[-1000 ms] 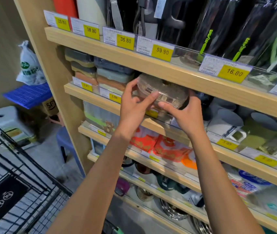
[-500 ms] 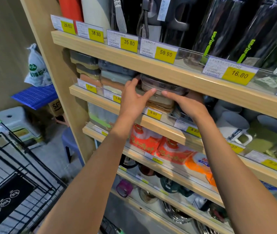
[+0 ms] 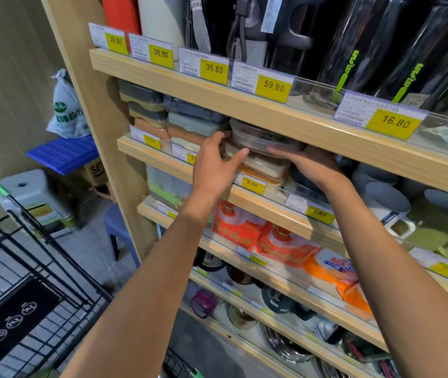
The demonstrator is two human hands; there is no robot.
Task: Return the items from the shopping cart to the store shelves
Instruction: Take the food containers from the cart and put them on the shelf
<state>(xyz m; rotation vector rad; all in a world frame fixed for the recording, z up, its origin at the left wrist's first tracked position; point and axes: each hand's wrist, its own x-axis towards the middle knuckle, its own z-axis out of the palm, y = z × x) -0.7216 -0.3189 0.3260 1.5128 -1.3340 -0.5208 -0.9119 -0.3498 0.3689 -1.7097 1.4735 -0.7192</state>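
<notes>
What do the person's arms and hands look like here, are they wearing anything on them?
Both arms are bare from the bottom edge of the picture up to the fingertips: no sleeves show. The left hand and right hand wear no gloves, and no rings, watch, bracelet or markings can be seen on either wrist or forearm. The fingernails look short and unpainted, though the picture is slightly blurred.

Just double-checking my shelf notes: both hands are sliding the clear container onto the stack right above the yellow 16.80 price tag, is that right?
Not quite. The tag is wrong: the head view shows the left hand and right hand sliding the clear container onto the stack right above the yellow 5.00 price tag. The 16.80 tag sits on the shelf above, farther right.
</notes>
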